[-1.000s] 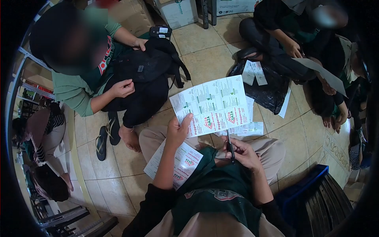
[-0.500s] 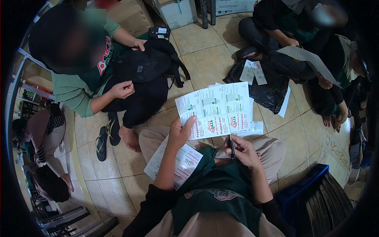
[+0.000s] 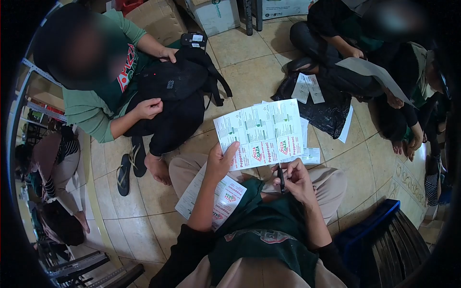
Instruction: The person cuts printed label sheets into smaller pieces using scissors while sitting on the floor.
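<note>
My left hand (image 3: 222, 161) is closed on the left lower edge of a printed label sheet (image 3: 259, 129), thumb on top. The white sheet carries rows of "Pizza Gaza Pepperoni" labels and faces up above my crossed legs. In my right hand (image 3: 298, 182) is a pair of black-handled scissors (image 3: 281, 180), its tip at the sheet's bottom edge, between two labels. The fingers partly hide the scissors, so how far the blades are apart cannot be made out. Another printed sheet (image 3: 228, 201) lies on my lap under my left forearm.
More papers (image 3: 311, 156) lie on the tiled floor beyond my right knee. A black plastic bag (image 3: 326, 115) with cut strips sits ahead right. One person with a black backpack (image 3: 173, 81) sits ahead left, near sandals (image 3: 124, 175). Others sit at right. A blue-edged crate (image 3: 379, 235) stands beside me.
My right hand's fingers have lifted and shifted slightly around the scissors' handle. The sheet has barely moved in my left hand.
</note>
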Tool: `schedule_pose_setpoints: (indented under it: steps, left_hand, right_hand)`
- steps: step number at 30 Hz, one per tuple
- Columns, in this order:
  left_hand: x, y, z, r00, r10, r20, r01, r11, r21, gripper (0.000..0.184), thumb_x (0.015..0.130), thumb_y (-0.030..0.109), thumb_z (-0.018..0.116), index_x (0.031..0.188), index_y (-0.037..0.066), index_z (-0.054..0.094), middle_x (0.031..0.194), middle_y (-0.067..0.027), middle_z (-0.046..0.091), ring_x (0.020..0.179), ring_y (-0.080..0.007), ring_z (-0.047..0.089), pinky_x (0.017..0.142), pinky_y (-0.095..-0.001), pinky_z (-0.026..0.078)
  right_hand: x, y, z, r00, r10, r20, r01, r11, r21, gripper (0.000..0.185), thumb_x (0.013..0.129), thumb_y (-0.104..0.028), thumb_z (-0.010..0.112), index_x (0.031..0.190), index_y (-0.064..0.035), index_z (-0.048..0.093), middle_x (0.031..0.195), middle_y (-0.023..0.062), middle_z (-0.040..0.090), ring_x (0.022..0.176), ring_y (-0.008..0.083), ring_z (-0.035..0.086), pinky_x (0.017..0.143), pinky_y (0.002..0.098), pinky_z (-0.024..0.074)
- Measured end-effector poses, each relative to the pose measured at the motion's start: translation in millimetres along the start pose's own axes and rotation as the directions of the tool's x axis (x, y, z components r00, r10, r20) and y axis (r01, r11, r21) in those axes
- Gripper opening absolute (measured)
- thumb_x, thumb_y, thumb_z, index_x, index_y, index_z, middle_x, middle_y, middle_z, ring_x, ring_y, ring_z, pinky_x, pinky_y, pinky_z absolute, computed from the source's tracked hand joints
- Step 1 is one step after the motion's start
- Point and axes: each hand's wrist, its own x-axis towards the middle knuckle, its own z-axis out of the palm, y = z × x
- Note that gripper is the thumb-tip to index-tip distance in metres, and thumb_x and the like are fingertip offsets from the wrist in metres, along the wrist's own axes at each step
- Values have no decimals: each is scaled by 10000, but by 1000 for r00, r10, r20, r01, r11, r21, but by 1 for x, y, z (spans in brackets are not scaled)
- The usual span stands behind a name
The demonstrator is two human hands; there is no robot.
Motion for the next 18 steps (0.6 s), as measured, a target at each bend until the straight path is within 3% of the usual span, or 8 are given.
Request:
schedule_pose_setpoints:
  steps: [2,4,5,7,13,18]
  left_hand:
    - [0,1,1,1000,29,-9,-29,1000,7,244,898,198,569,1008,-13,622,839,-31,643,675,-41,543,602,-214,445]
    - [0,1,-1,1000,16,18,-16,1000,-9,242,893,197,578,1004,-15,617,853,-47,651,692,-55,572,608,-214,460]
    - [0,2,-3,999,4,44,-3,1000,-25,242,888,196,587,999,-17,612,868,-64,659,708,-68,601,614,-214,475]
    - [-1,2,-3,999,-5,49,6,1000,-21,238,888,193,587,999,-15,615,866,-63,659,706,-67,600,614,-214,474]
    - [-4,2,-5,990,-71,124,75,997,-27,223,887,183,586,994,-8,628,862,-52,658,710,-63,596,623,-215,474]
    - [-3,-1,-4,981,-93,172,101,994,-41,240,886,188,584,1005,-18,618,881,-52,654,741,-66,586,647,-225,472]
  right_hand:
    - [1,-8,6,1000,-27,-2,27,999,-29,436,779,66,652,1129,-37,413,1013,112,578,836,90,574,759,219,467]
    - [1,-31,15,997,76,-21,-78,991,-111,574,782,70,644,1283,-22,378,1018,117,577,807,80,568,745,205,464]
    - [1,-30,13,997,76,-22,-78,991,-111,574,782,70,644,1283,-22,378,1018,117,577,807,80,568,745,205,464]
    - [1,-25,6,989,140,56,-130,981,-147,690,785,68,641,1382,-27,306,1027,114,579,804,74,559,738,201,461]
    - [-2,-14,2,990,117,76,-115,993,-35,683,795,70,631,1386,-3,297,1096,91,553,887,81,539,775,207,448]
    - [-1,-11,-1,992,109,69,-103,991,-82,666,802,70,624,1381,23,297,1173,68,519,935,74,506,810,205,421]
